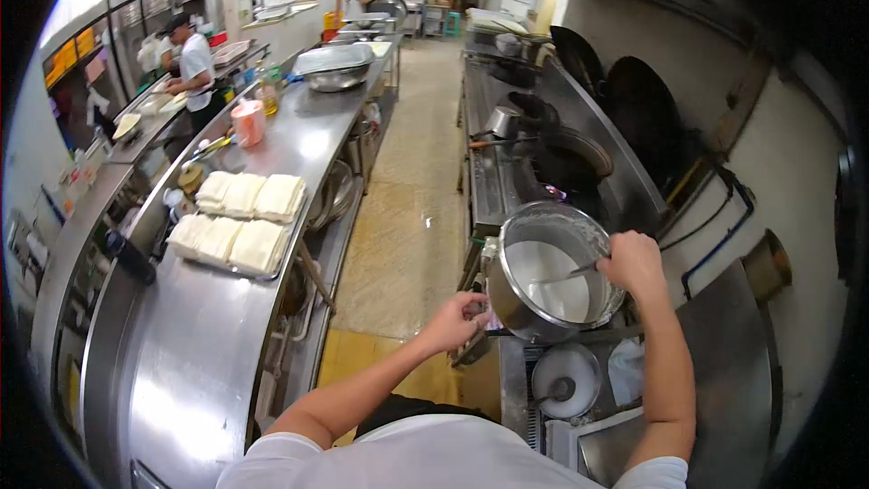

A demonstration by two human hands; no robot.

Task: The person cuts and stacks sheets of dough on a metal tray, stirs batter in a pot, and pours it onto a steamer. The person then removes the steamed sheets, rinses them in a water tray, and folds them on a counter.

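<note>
A large metal pot [507, 294] stands at the near end of the stove, tilted slightly in my view, with a white liquid [548, 276] inside. My right hand [631, 263] is closed around the handle of a long metal stirring tool [579, 271], whose lower end dips into the liquid; its head is hidden. Beside the pot's left side, at the stove's front edge, my left hand [460, 321] has curled fingers. What those fingers grip, if anything, is too small to make out. Below the pot sits a round container [579, 358] of white contents with a dark-ended utensil in it.
Along the right run burners with a wok [579, 156] and a small saucepan [502, 120]. A steel counter [199, 344] on the left bears a tray of stacked white slabs [253, 197] and a pink container [247, 122]. A yellowish aisle [398, 190] lies between. Co-workers [195, 59] stand farther off.
</note>
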